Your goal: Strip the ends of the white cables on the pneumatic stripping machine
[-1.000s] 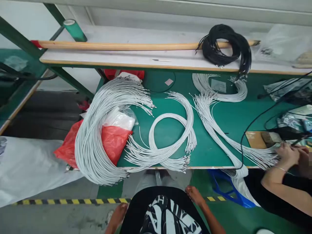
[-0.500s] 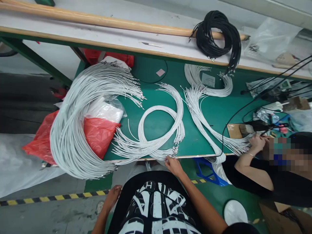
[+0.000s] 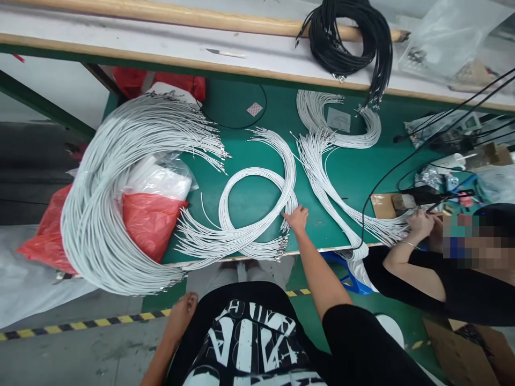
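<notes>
The right hand point(image 3: 296, 219) lies on the green desk point(image 3: 241, 110) with its fingers point(image 3: 290, 215) spread open and flat, their tips touching the right side of the white wire loop point(image 3: 231, 187), which sits in the middle of the desk near its front edge; nothing is gripped. The left hand point(image 3: 183, 313) hangs low beside the patterned shirt, below the desk edge. Its fingers are partly hidden by the shirt, so I cannot tell whether they are open or closed. I count four groups of white wires: the loop, a large bundle point(image 3: 100, 214) spilling over the left end of the desk, a fanned bundle point(image 3: 322, 177) running toward the right, and a small curl point(image 3: 346, 136) at the back. The single wires in each are too many and too fine to count. One red bag point(image 3: 151, 222) and one clear bag point(image 3: 161, 179) lie half covered by the large bundle. One black cable coil point(image 3: 350, 37) hangs around one wooden pole point(image 3: 161, 15) on the shelf above, its top cut off by the frame. At the right a second person's hands point(image 3: 420, 222) work close together; what they hold is too small to make out.
</notes>
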Demonstrator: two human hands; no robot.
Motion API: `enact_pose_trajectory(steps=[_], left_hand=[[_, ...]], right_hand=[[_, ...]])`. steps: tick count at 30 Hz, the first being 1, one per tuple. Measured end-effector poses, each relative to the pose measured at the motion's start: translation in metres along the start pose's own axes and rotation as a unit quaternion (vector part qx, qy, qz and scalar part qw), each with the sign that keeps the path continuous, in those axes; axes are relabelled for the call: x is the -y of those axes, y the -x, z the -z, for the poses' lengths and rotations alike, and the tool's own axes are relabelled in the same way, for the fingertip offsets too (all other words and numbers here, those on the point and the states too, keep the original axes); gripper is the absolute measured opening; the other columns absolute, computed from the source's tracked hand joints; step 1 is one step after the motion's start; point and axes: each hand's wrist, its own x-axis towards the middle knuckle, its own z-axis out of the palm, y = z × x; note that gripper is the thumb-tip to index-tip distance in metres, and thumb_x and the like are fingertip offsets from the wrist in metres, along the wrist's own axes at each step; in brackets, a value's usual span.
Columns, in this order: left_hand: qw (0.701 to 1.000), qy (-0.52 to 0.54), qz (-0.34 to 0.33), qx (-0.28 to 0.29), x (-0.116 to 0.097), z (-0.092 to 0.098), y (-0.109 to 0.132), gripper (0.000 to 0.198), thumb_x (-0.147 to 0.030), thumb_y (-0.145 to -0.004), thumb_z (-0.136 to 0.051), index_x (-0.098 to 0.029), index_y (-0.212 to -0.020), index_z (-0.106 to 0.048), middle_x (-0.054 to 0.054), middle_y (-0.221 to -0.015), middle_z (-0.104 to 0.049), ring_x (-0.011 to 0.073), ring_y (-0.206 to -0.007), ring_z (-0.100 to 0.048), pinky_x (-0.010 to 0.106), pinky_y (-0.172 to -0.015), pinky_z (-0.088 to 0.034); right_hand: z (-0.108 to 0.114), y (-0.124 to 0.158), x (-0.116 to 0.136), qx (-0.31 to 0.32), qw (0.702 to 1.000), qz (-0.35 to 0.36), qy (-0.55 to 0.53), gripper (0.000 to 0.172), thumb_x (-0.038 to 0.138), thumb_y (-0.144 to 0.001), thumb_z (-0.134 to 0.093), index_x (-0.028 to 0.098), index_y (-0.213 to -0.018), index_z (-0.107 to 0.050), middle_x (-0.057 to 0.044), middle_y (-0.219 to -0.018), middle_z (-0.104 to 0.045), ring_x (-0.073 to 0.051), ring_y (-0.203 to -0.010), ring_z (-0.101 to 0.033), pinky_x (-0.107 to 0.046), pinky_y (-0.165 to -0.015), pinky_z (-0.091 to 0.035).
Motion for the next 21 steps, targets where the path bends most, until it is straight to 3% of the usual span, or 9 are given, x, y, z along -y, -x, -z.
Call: enact_pose_trajectory(steps=[3, 6, 8, 10, 13, 16, 18, 21], left_hand=[[0.995, -0.031, -0.092, -0.007, -0.041, 0.001, -0.027, 0.014, -0.024, -0.1, -0.062, -0.013, -0.1, -0.07, 0.006, -0.098, -0.075, 0.0203, -0.096, -0.072, 0.04, -0.091, -0.058], [0.982, -0.068, -0.175, -0.026, -0.097, -0.006, -0.061, 0.037, -0.03, -0.099, -0.063, -0.014, -0.132, -0.062, 0.015, -0.138, -0.064, 0.0298, -0.133, -0.056, 0.05, -0.109, -0.048], [0.972, -0.098, -0.214, -0.02, -0.13, -0.012, -0.082, 0.054, -0.031, -0.094, -0.07, -0.015, -0.142, -0.055, 0.017, -0.15, -0.055, 0.0347, -0.14, -0.049, 0.055, -0.113, -0.043], [0.964, -0.129, -0.233, -0.005, -0.152, -0.014, -0.1, 0.057, -0.029, -0.091, -0.074, -0.015, -0.143, -0.055, 0.017, -0.151, -0.053, 0.0359, -0.139, -0.05, 0.058, -0.112, -0.043], [0.954, -0.172, -0.246, 0.023, -0.164, -0.008, -0.117, 0.048, -0.031, -0.092, -0.073, -0.016, -0.136, -0.06, 0.015, -0.144, -0.059, 0.034, -0.132, -0.056, 0.058, -0.108, -0.047], [0.944, -0.201, -0.258, 0.049, -0.169, 0.003, -0.124, 0.04, -0.034, -0.093, -0.072, -0.016, -0.128, -0.065, 0.013, -0.141, -0.061, 0.0327, -0.131, -0.056, 0.057, -0.108, -0.047], [0.938, -0.214, -0.263, 0.068, -0.173, 0.008, -0.125, 0.037, -0.035, -0.093, -0.072, -0.016, -0.124, -0.066, 0.012, -0.138, -0.063, 0.0317, -0.129, -0.058, 0.056, -0.108, -0.047], [0.937, -0.224, -0.254, 0.09, -0.177, 0.015, -0.126, 0.034, -0.036, -0.095, -0.07, -0.015, -0.122, -0.067, 0.011, -0.126, -0.068, 0.0287, -0.118, -0.064, 0.052, -0.102, -0.051]], right_hand=[[0.002, -0.014, 0.001, 0.008, 1.0, 0.013, 0.016, 0.049, 0.045, -0.097, -0.065, 0.02, -0.138, -0.054, -0.012, -0.142, -0.055, -0.03, -0.123, -0.058, -0.053, -0.104, -0.049], [0.013, -0.017, -0.011, 0.004, 0.999, 0.027, 0.033, 0.044, 0.043, -0.098, -0.065, 0.02, -0.134, -0.057, -0.011, -0.136, -0.058, -0.029, -0.117, -0.06, -0.051, -0.1, -0.051], [0.018, -0.012, -0.018, -0.011, 0.998, 0.037, 0.044, 0.042, 0.039, -0.098, -0.064, 0.018, -0.134, -0.056, -0.012, -0.135, -0.058, -0.03, -0.119, -0.059, -0.052, -0.102, -0.049], [0.018, 0.004, -0.02, -0.03, 0.997, 0.057, 0.052, 0.04, 0.03, -0.099, -0.059, 0.014, -0.135, -0.054, -0.017, -0.137, -0.055, -0.034, -0.125, -0.053, -0.055, -0.106, -0.043], [0.002, 0.052, -0.015, -0.027, 0.99, 0.13, 0.052, 0.035, 0.02, -0.101, -0.045, 0.008, -0.132, -0.055, -0.025, -0.138, -0.052, -0.037, -0.132, -0.046, -0.054, -0.11, -0.037], [-0.027, 0.118, -0.006, 0.046, 0.966, 0.252, 0.043, 0.029, 0.025, -0.099, -0.053, 0.014, -0.124, -0.063, -0.018, -0.127, -0.062, -0.031, -0.121, -0.055, -0.045, -0.107, -0.043], [-0.048, 0.152, 0.004, 0.088, 0.944, 0.317, 0.043, 0.046, 0.032, -0.087, -0.072, 0.018, -0.129, -0.062, -0.015, -0.131, -0.062, -0.032, -0.123, -0.055, -0.045, -0.107, -0.044], [-0.076, 0.175, 0.03, 0.111, 0.933, 0.338, 0.06, 0.07, 0.029, -0.075, -0.085, 0.014, -0.137, -0.056, -0.021, -0.138, -0.057, -0.037, -0.128, -0.05, -0.051, -0.11, -0.042]])
